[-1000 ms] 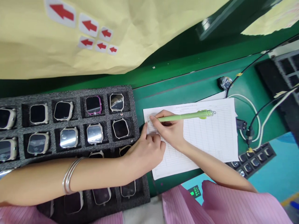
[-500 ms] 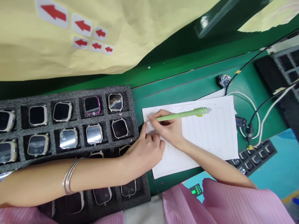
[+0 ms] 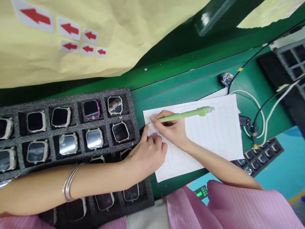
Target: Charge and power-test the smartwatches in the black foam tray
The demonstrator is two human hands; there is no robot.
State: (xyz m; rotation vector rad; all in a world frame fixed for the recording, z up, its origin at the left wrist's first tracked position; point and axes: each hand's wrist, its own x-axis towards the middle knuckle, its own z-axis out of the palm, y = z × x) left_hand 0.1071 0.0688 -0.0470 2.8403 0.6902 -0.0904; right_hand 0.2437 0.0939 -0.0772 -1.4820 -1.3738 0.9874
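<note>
My right hand (image 3: 172, 129) grips a light green pen (image 3: 186, 114), its tip touching the top left corner of a printed form sheet (image 3: 209, 133). My left hand (image 3: 147, 152) rests on the sheet's left edge, fingers curled and the index finger stretched toward the pen tip, holding nothing. A silver bangle (image 3: 69, 183) circles my left wrist. Under my left forearm lies a black foam tray (image 3: 78, 122) with several smartwatch bodies in pockets; one has a purple case (image 3: 91, 109).
Crumpled yellow paper with red arrow stickers (image 3: 69, 29) hangs over the green bench's (image 3: 181, 82) back. Black and white cables (image 3: 258, 121) curl to the right of the sheet. A second dark tray (image 3: 259, 156) of small parts sits at lower right. Pink sleeves cover my lap.
The view has drifted so everything sits slightly left and lower. Both hands keep their places on the sheet, the pen tip staying at the top left corner.
</note>
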